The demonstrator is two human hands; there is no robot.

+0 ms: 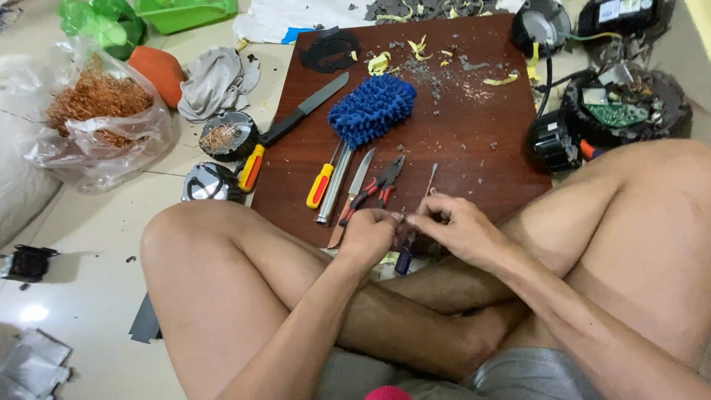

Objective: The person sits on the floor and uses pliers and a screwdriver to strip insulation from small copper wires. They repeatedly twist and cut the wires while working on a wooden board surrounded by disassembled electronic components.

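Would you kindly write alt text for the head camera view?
A person sitting cross-legged pinches a small metal part between left hand and right hand over a brown board holding pliers, screwdrivers, a knife and a blue duster.

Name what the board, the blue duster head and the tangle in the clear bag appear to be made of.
Board: probably wood or laminate, smooth reddish-brown with a slight sheen. Blue duster head: soft chenille-like fabric, judging by its fuzzy nubs. Tangle in the clear bag: likely bare copper wire, thin orange-brown strands.
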